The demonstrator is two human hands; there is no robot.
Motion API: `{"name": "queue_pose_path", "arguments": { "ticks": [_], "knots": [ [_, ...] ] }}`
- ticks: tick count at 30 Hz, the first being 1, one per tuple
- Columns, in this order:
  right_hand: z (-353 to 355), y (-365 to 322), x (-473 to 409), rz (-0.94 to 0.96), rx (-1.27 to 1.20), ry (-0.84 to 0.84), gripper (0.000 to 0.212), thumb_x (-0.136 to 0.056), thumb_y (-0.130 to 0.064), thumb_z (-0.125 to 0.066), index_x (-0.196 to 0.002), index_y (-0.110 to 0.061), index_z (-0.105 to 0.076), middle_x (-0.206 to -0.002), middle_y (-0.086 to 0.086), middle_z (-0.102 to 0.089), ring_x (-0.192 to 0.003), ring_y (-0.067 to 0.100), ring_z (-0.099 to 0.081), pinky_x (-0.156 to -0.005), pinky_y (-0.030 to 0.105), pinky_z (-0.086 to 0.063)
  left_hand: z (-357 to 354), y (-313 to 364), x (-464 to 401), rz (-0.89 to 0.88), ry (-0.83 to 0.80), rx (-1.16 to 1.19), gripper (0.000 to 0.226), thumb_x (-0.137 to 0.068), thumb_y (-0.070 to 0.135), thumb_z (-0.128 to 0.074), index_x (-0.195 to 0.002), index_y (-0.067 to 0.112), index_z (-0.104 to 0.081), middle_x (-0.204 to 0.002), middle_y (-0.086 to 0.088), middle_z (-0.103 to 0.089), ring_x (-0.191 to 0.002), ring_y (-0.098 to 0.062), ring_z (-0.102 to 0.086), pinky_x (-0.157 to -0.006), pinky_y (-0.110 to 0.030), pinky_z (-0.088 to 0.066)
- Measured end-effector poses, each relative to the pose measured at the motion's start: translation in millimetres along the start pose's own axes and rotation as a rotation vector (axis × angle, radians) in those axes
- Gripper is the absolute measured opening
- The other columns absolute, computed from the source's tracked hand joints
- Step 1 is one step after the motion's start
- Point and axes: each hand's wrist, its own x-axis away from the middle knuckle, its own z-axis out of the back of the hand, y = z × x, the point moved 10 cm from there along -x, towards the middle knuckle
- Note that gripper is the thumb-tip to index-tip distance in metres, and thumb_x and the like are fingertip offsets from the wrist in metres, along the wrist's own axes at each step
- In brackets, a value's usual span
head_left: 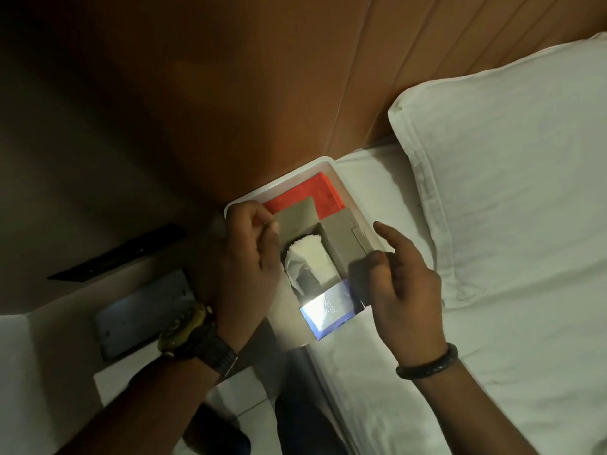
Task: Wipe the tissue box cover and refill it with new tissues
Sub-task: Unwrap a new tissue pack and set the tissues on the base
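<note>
A grey tissue box cover (pixel 341 239) lies open in a white tray (pixel 353 198) at the bed's edge. White tissues (pixel 308 254) fill its inside. My left hand (pixel 246 251) pinches the grey flap (pixel 295 216) on the box's left side. My right hand (pixel 400 284) hovers at the box's right side with fingers spread; its thumb touches the box's wall. A shiny blue tissue wrapper (pixel 330 310) lies at the box's near end.
An orange cloth (pixel 312 193) lies folded in the tray behind the box. A white pillow (pixel 512 178) and a white sheet (pixel 492 372) cover the bed on the right. A wooden headboard (pixel 246 93) rises behind. A metal plate (pixel 141 310) sits on the left ledge.
</note>
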Motion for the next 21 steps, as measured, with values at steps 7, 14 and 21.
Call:
{"name": "queue_pose_path", "arguments": {
  "ticks": [7, 14, 21],
  "knots": [
    [-17.5, 37.2, 10.1, -0.216, -0.109, -0.019, 0.027, -0.096, -0.002, -0.049, -0.099, -0.025, -0.061, -0.054, -0.005, -0.058, -0.045, 0.008, -0.048, -0.05, 0.024, -0.045, -33.3, -35.1, 22.6, 0.113, -0.316, -0.003, 0.067, -0.083, 0.046, -0.065, -0.142, 0.028, -0.041, -0.16, 0.008, -0.007, -0.146, -0.012, -0.016, -0.109, -0.017, -0.033],
    [-35.2, 38.5, 9.2, -0.178, 0.06, -0.121, 0.02, -0.095, -0.004, -0.051, -0.097, -0.018, -0.064, -0.05, -0.012, -0.052, -0.049, 0.002, -0.049, -0.049, 0.01, -0.036, -32.5, -45.5, 29.2, 0.01, -0.332, -0.12, 0.087, -0.08, 0.032, -0.075, -0.151, 0.023, -0.024, -0.157, 0.014, 0.008, -0.145, 0.002, 0.003, -0.116, -0.024, -0.019],
    [-24.5, 44.0, 6.9, -0.252, -0.006, 0.009, 0.017, -0.096, -0.006, -0.048, -0.1, -0.018, -0.06, -0.056, -0.006, -0.055, -0.044, 0.003, -0.047, -0.043, 0.01, -0.035, -36.9, -21.0, 47.2, -0.114, -0.554, -0.119, 0.13, -0.055, 0.071, -0.069, -0.154, 0.025, 0.001, -0.161, 0.011, 0.018, -0.15, -0.016, 0.011, -0.116, -0.053, -0.027]
  ]
}}
